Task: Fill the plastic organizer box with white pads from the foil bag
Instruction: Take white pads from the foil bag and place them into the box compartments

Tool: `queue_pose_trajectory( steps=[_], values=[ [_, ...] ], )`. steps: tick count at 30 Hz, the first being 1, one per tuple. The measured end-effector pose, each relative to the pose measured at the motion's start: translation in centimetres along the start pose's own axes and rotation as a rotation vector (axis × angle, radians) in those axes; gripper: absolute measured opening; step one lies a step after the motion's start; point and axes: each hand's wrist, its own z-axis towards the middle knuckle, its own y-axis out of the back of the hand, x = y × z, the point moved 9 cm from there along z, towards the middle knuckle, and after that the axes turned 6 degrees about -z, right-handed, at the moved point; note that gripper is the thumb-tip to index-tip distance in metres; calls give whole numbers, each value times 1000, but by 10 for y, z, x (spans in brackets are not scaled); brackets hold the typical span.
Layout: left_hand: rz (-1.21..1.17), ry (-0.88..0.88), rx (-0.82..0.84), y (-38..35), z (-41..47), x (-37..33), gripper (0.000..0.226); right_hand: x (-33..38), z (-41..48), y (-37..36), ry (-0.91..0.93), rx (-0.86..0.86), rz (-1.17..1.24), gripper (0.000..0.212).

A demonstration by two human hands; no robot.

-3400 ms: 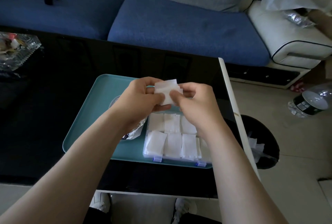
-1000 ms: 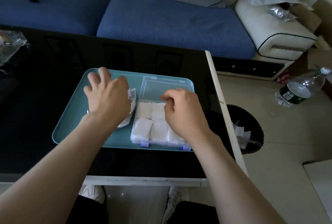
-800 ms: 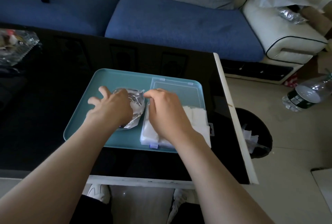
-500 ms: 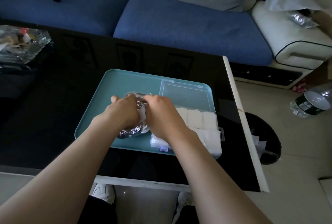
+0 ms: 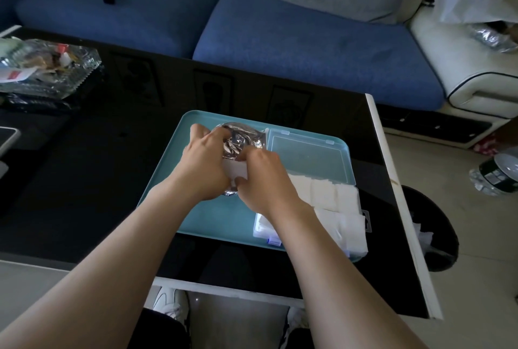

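Observation:
A crumpled silver foil bag [image 5: 238, 138] lies on a teal tray [image 5: 213, 219]. My left hand [image 5: 203, 165] grips the bag's left side. My right hand [image 5: 263, 177] pinches a white pad [image 5: 235, 171] that sticks out of the bag's near end, between both hands. To the right on the tray sits the clear plastic organizer box [image 5: 333, 205], its compartments holding several white pads. Its clear lid [image 5: 308, 152] lies open behind it. My right forearm hides the box's left part.
The tray rests on a black glossy table [image 5: 98, 180] with a white edge. A glass dish of clutter [image 5: 42, 74] stands far left. A blue sofa [image 5: 308, 37] lies beyond. A black waste bin [image 5: 431, 225] and a plastic bottle [image 5: 496, 175] are on the floor at right.
Both hands left the organizer box and moved to the foil bag. My left hand took hold of the bag and my right hand now draws a white pad out of it.

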Motion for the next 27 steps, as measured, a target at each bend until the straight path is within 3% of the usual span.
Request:
queue_pose_trajectory(
  steps=[7, 9, 12, 17, 21, 27],
  values=[
    [-93, -57, -98, 10, 1, -2, 78, 5, -2, -5, -38, 126, 146, 6],
    [-120, -57, -144, 16, 1, -2, 75, 0, -1, -4, -94, 138, 218, 15],
    [-169, -70, -207, 23, -1, -8, 73, -6, 2, 9, -133, 33, 287, 34],
    [-279, -90, -303, 33, -9, -21, 72, -9, 4, 25, -133, -86, 342, 46],
    [-311, -96, -351, 40, -11, -21, 72, -10, 7, 29, -109, -111, 332, 22],
    [-316, -90, -357, 40, -12, -20, 63, -27, 7, 46, -151, -256, 348, 31]
  ],
)
